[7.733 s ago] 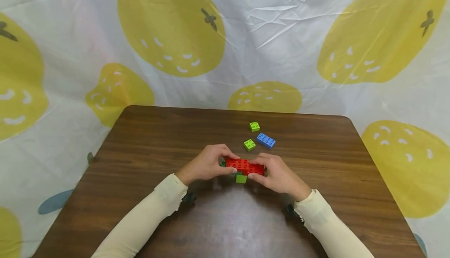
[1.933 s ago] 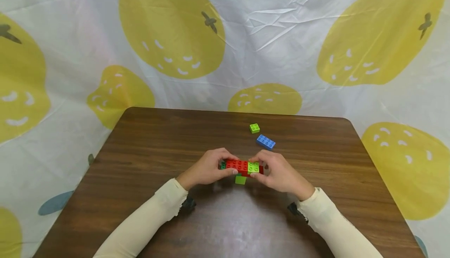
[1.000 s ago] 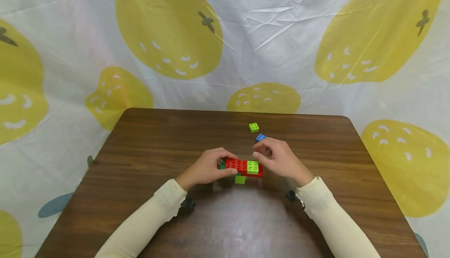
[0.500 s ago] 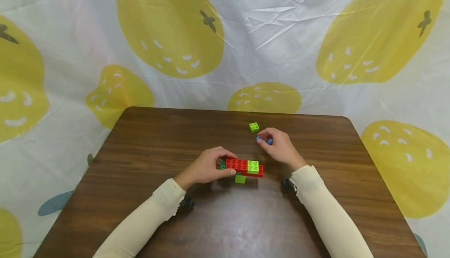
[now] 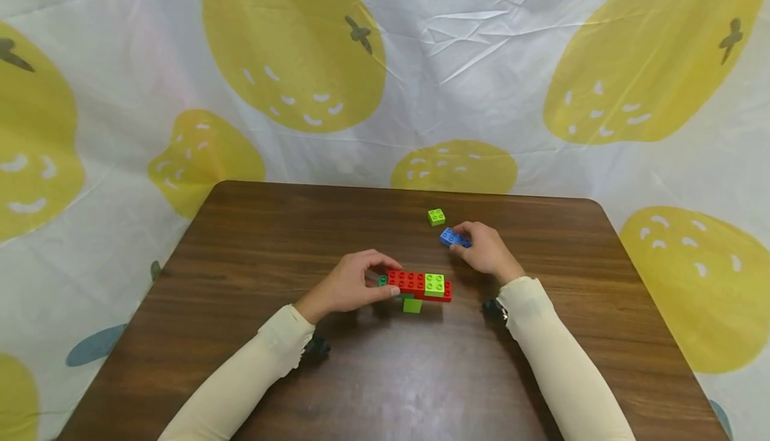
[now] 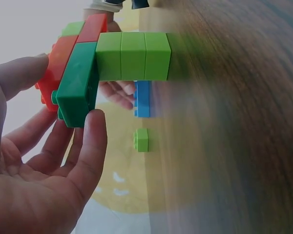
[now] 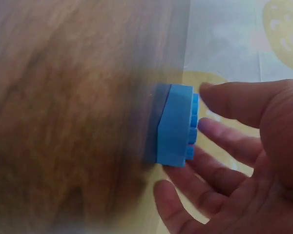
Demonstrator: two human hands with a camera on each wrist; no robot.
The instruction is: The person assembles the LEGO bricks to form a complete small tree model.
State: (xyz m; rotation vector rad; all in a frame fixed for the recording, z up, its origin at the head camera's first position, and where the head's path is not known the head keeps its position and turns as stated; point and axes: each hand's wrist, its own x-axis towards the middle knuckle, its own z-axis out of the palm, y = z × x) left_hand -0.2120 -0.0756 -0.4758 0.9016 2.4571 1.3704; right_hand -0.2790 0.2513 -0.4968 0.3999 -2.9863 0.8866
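My left hand (image 5: 349, 284) grips the end of a toy-brick build, thumb on the near side and fingers behind. On the build, a red brick (image 5: 406, 282) and a small lime brick (image 5: 434, 284) lie side by side above another red brick (image 5: 448, 292). A dark green brick (image 6: 78, 83) sits underneath at the held end, and stacked lime bricks (image 6: 133, 56) form a leg below the middle. Farther back, my right hand (image 5: 484, 250) has thumb and fingers around the right part of a blue brick (image 7: 176, 126), studs up, low at the tabletop.
A loose lime brick (image 5: 436, 217) lies just behind the blue one. The brown wooden table (image 5: 301, 227) ends at a rounded back edge, with a lemon-print sheet (image 5: 433, 93) hanging behind it.
A lime brick from the table now sits on the build's red brick. My right hand has left the build for the blue brick, shifting slightly right along it. My left hand keeps its grip.
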